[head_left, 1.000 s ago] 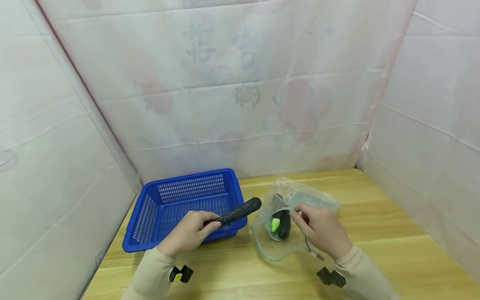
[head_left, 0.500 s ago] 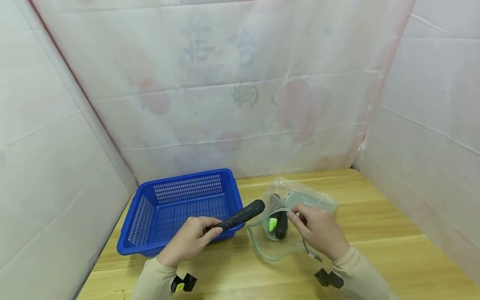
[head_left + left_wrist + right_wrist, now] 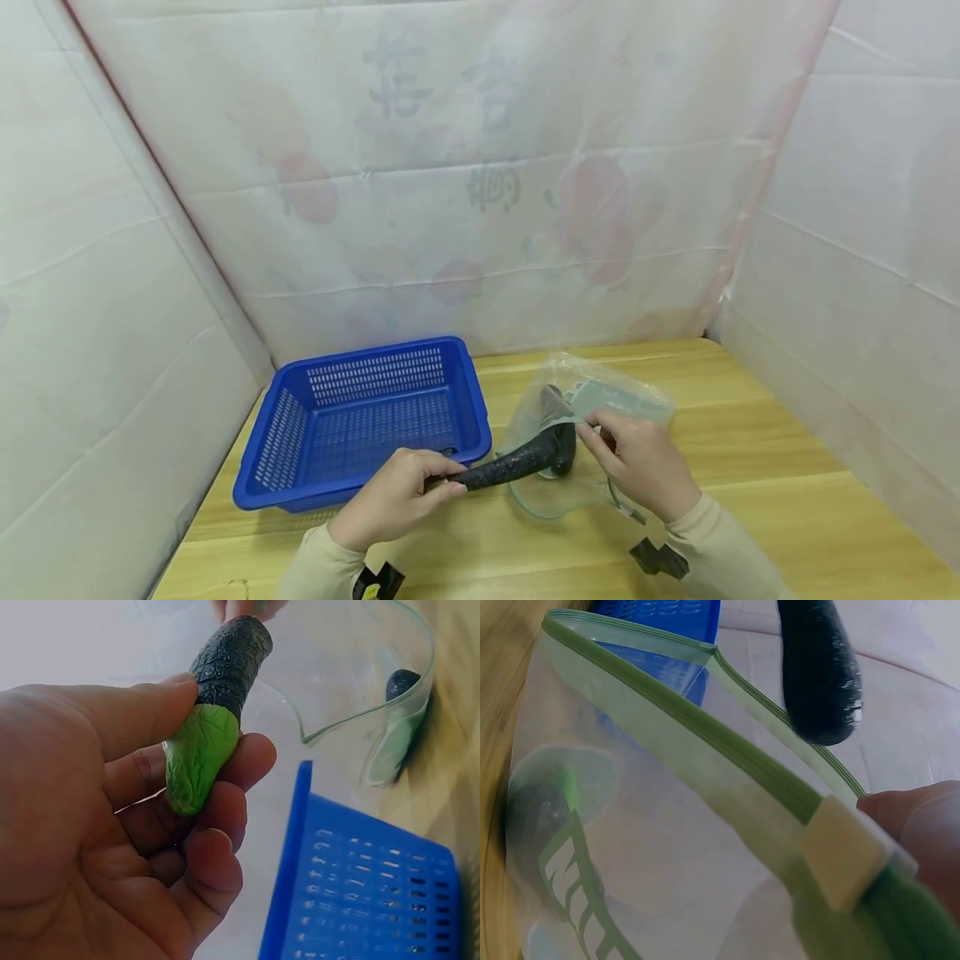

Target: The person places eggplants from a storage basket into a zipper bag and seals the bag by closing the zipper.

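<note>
The left fingers (image 3: 225,810) pinch a wrinkled black vegetable (image 3: 221,697) by its green end (image 3: 199,757); beyond them is a clear bag (image 3: 304,738), right of them a blue basket (image 3: 367,877).

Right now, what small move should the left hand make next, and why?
I would probably lower the dark vegetable into the bag with the left hand: the vegetable's tip hangs over the open mouth, the right hand pinches the rim, and another vegetable already lies inside.
</note>
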Motion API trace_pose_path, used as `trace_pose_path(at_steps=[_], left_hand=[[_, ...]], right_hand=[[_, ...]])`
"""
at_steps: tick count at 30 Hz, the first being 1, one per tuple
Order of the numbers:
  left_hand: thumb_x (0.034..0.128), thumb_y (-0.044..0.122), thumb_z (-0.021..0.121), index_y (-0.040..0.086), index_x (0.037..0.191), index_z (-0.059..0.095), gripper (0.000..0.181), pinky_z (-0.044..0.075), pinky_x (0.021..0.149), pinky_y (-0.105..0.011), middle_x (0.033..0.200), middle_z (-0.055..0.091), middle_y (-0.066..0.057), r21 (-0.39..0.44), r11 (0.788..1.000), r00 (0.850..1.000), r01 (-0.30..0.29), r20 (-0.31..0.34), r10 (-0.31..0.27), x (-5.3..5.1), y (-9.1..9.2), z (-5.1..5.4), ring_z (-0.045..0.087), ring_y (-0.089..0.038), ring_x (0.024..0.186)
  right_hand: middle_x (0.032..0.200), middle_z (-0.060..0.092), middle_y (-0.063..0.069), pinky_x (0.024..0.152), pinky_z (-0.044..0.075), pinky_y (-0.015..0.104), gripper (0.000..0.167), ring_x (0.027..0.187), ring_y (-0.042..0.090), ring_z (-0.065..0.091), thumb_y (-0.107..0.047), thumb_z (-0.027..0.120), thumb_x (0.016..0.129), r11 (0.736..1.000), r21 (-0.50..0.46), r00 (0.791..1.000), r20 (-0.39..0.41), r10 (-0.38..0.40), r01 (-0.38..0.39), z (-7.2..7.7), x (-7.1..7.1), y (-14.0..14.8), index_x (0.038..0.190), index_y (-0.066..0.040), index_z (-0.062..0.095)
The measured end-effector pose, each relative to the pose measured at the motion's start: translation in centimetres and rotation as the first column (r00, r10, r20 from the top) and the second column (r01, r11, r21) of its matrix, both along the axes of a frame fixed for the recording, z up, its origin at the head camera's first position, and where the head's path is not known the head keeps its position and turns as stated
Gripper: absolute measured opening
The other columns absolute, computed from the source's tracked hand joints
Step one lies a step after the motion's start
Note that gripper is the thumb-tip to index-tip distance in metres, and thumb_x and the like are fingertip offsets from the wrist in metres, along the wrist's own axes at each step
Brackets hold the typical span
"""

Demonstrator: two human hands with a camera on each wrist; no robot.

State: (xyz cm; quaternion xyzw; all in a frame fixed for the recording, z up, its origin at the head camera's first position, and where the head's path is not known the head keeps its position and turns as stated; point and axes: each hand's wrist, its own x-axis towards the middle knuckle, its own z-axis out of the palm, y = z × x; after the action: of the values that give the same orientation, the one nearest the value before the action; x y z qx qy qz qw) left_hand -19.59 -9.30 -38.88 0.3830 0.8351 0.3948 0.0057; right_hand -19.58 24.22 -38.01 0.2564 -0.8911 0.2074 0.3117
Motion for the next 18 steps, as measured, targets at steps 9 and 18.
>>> trace_pose_path(at_steps=[9, 18], left_hand=[[0.0934, 0.032, 0.063, 0.012, 0.108, 0.073, 0.026, 0.035, 0.045, -0.015, 0.094, 0.070, 0.007, -0.028, 1.000, 1.000, -0.002, 0.008, 0.002, 0.4, 1.6, -0.8, 0.028, 0.003, 0.041], [0.0912, 0.030, 0.067, 0.016, 0.100, 0.075, 0.019, 0.043, 0.056, -0.017, 0.084, 0.066, 0.015, -0.097, 0.995, 0.998, -0.014, -0.057, 0.008, 0.4, 3.9, -1.0, 0.049, 0.005, 0.060]], right_hand=[[0.058, 0.037, -0.020, 0.044, 0.031, 0.019, 0.012, 0.045, -0.004, 0.031, -0.017, 0.066, 0.092, 1.000, -0.013, 1.000, -0.001, 0.009, -0.009, 0.1, 0.3, 0.0, 0.082, -0.023, 0.063], [0.058, 0.035, -0.021, 0.043, 0.029, 0.018, 0.012, 0.045, -0.004, 0.028, -0.018, 0.066, 0.092, 1.000, -0.010, 1.000, -0.017, 0.014, -0.014, 0.4, 0.3, -0.2, 0.082, -0.023, 0.063]])
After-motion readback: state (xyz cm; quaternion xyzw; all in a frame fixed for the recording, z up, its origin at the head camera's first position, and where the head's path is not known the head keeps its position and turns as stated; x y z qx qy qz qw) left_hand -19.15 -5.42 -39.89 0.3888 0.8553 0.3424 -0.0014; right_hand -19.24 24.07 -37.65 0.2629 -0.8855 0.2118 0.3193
